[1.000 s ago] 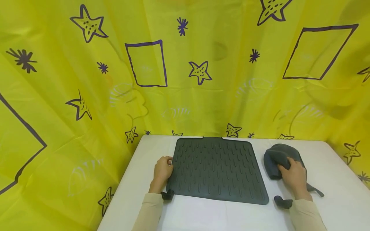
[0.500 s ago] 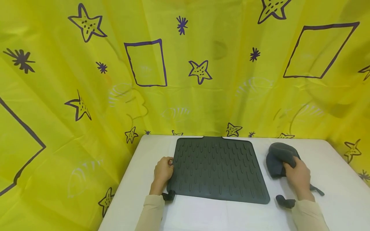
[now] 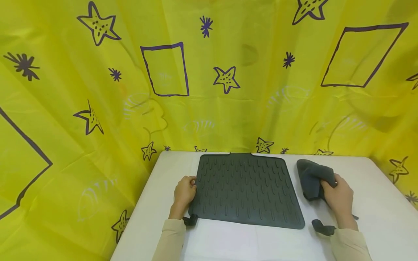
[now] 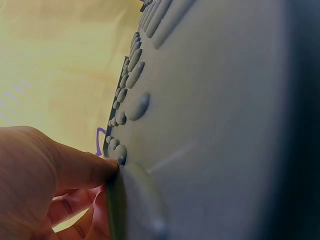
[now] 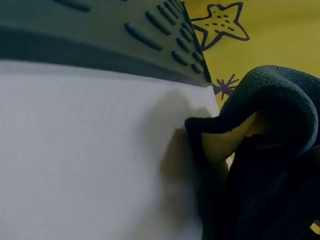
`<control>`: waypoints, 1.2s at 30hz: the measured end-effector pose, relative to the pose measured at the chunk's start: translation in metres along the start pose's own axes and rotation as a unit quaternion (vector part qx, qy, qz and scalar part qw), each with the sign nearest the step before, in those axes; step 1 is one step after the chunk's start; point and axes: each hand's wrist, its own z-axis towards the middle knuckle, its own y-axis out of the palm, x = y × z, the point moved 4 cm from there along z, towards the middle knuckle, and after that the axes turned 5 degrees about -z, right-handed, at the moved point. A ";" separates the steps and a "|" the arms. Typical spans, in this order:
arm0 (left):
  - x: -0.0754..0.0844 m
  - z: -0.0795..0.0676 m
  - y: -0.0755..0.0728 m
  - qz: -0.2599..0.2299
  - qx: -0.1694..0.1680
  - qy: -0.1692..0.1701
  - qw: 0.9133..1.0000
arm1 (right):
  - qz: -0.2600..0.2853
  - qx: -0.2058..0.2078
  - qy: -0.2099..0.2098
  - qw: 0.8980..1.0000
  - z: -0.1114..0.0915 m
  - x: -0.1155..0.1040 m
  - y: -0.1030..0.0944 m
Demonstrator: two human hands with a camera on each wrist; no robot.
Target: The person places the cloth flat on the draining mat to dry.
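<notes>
A dark grey-green mat point(image 3: 245, 192) with rows of raised ridges lies on the white table. My left hand point(image 3: 185, 191) pinches its left edge; the left wrist view shows the thumb point(image 4: 87, 167) on the ridged face and the other fingers behind the edge. To the right of the mat, my right hand point(image 3: 338, 197) grips a bunched dark grey cloth point(image 3: 313, 177). Up close in the right wrist view, the cloth point(image 5: 280, 95) is fuzzy and folded over, and it casts a shadow on the table. The right hand itself is mostly hidden there behind the cloth.
The white table point(image 3: 228, 243) ends at the back against a yellow curtain point(image 3: 225, 116) printed with stars and squares. A dark wrist mount point(image 3: 191, 220) on the left and another wrist mount point(image 3: 322, 227) on the right stick out from the sleeves.
The right hand has shifted slightly right and turned the cloth, whose folds have changed shape. Its trailing end by the wrist is now mostly hidden. The left hand and mat have stayed put.
</notes>
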 end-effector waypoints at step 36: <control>-0.004 0.001 0.003 -0.005 0.015 -0.008 1.000 | 0.082 -0.015 -0.049 0.995 -0.024 -0.100 0.017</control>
